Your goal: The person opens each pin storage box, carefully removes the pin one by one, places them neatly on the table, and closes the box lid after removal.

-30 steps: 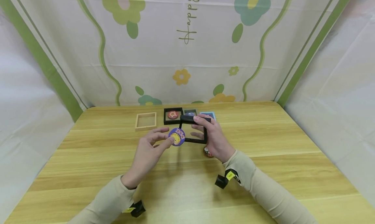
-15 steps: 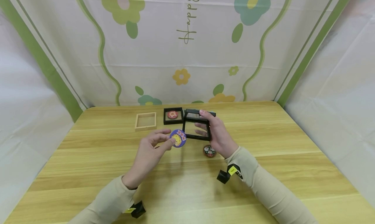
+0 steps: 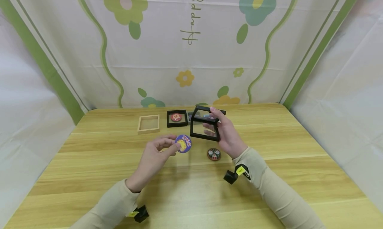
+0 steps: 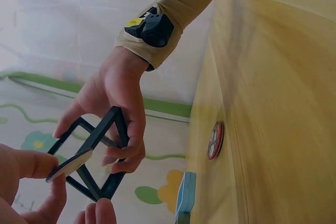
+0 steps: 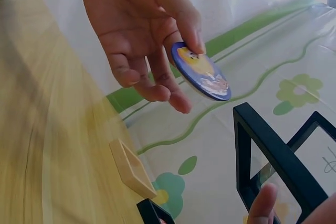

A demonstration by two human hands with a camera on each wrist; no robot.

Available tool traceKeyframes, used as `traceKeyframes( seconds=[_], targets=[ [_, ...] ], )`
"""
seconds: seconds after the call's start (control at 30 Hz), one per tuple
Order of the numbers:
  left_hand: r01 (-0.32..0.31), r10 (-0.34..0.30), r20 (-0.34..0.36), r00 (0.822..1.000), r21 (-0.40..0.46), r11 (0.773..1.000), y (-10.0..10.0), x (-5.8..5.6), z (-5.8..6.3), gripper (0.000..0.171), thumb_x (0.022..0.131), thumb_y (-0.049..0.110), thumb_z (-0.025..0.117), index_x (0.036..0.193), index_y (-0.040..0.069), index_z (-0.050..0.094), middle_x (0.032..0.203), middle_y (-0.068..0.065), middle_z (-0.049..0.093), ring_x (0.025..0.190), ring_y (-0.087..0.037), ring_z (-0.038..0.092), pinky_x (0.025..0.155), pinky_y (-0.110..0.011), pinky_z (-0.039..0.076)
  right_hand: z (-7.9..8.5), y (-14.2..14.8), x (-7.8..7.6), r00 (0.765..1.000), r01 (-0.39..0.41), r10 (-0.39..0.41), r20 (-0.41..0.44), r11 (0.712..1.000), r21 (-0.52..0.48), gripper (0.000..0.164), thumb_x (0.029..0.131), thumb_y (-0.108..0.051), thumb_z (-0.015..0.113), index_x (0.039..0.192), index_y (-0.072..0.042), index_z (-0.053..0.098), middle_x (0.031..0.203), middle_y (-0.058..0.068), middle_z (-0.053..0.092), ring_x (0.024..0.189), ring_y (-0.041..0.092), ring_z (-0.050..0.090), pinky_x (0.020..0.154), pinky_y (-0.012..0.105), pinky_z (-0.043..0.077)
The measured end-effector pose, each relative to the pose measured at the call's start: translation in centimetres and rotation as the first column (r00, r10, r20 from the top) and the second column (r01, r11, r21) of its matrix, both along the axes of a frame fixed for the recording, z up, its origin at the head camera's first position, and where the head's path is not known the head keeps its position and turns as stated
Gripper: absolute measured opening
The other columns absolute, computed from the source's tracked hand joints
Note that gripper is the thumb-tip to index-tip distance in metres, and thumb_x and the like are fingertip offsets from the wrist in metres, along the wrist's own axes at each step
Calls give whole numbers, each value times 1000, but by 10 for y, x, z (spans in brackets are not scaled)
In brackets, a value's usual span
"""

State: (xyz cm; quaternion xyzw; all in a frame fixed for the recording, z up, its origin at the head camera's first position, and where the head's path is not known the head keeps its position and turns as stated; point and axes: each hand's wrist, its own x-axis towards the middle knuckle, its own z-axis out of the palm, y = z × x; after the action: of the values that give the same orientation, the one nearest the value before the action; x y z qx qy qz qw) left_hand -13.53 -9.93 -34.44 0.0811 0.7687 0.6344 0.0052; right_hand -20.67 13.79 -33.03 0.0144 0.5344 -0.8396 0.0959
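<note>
My left hand (image 3: 151, 157) pinches a round purple badge (image 3: 187, 140) with a yellow cartoon figure between thumb and fingers. My right hand (image 3: 229, 134) grips a black hinged display frame (image 3: 204, 136) with clear panes, its two halves spread apart. The badge is held just left of the frame's lower half, above the table. In the right wrist view the badge (image 5: 200, 72) is tilted, with a gap between it and the black frame (image 5: 273, 148). Below the right hand, a round dark badge (image 3: 214, 154) with small Santa figures lies on the table.
Along the table's back stand a light wooden frame (image 3: 149, 132) and a black frame (image 3: 177, 125) containing a red badge (image 3: 176, 117). A grey frame (image 3: 190, 122) beside them is partly hidden. In the left wrist view a blue frame (image 4: 186, 192) shows. A patterned cloth (image 3: 185, 49) hangs behind.
My right hand has moved right, and the display frame's halves have spread wider. The Santa badge, partly covered earlier, is now in full view. My left hand has shifted slightly right with the purple badge.
</note>
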Motion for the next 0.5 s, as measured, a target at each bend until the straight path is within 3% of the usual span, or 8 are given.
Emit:
traceKeyframes(
  seconds=[0.17,0.33,0.5],
  targets=[
    [-4,5,32,999,-23,1000,1,-2,-2,16,90,20,74,87,4,74,120,-5,63,95,-22,63,78,-40,56,2,5,-2,1000,28,-28,-1,1000,-14,49,92,-44,67,123,-11,48,123,13,50,104,28,59,96,44,45],
    [23,-21,63,998,-33,999,0,-5,-6,15,91,22,74,94,7,73,89,-9,66,70,-24,59,62,-33,52,6,8,-3,1000,30,-30,-9,999,-24,56,91,-45,67,128,-11,41,128,11,45,99,25,60,96,44,45],
    [77,-82,85,993,61,995,0,-7,-10,16,92,15,72,98,0,70,87,-13,68,78,-34,66,71,-38,58,7,9,-3,1000,19,-19,0,999,-29,54,91,-46,67,126,-13,41,131,9,42,98,24,60,97,44,43]
  ],
)
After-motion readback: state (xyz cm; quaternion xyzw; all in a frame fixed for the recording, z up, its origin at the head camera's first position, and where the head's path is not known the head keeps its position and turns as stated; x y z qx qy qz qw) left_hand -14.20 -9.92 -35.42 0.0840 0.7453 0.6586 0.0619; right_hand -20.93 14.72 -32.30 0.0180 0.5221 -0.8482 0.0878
